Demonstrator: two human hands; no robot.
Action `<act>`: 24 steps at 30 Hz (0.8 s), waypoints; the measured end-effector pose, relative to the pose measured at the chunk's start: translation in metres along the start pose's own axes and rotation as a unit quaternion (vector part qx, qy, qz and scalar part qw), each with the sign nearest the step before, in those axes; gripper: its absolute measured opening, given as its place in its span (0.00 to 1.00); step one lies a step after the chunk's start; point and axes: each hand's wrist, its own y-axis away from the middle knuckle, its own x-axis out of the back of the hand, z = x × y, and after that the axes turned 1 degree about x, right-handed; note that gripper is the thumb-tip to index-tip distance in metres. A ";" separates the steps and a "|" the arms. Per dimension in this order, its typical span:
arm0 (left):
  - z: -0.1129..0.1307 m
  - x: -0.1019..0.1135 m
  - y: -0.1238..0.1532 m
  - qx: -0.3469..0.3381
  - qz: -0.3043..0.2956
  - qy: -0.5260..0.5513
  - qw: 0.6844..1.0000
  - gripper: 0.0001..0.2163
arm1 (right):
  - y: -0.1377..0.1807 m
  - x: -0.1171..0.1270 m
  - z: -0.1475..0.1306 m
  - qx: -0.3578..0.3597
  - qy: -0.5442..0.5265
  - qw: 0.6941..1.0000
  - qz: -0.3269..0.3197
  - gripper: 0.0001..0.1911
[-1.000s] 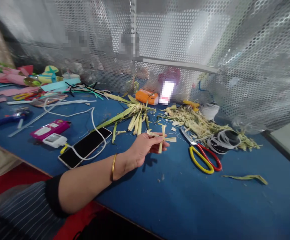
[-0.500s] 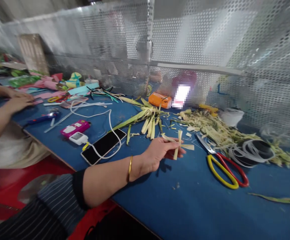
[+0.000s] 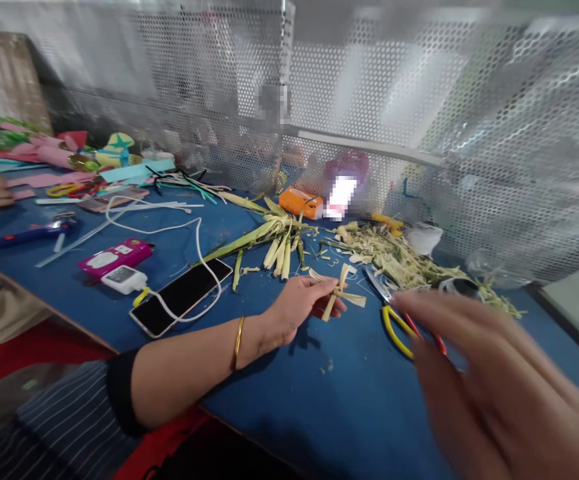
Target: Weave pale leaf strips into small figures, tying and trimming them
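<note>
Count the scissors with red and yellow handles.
2: one pair of scissors lies partly behind the right hand; another lies at far left beside pink strips. More may be hidden.

1. One camera, worn on the person's head, looks forward and down over the blue table (image 3: 344, 413).
2. It faces the mesh screen (image 3: 359, 87) at the table's back, which spans the top of the view.
3. The blurred right hand (image 3: 499, 373) is nearest the lens; the left hand (image 3: 302, 303) lies farther off, near the middle.
</note>
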 end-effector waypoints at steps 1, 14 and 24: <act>0.000 0.000 0.001 -0.008 0.001 -0.001 1.000 0.13 | -0.011 -0.001 0.002 -0.042 0.011 0.999 0.003 0.12; 0.003 -0.002 0.003 0.019 0.011 -0.050 0.999 0.16 | -0.010 -0.042 0.034 -0.298 -0.143 0.943 -0.027 0.11; 0.001 -0.001 0.001 -0.020 0.068 -0.072 0.995 0.08 | -0.007 -0.046 0.039 -0.306 -0.116 0.944 -0.049 0.09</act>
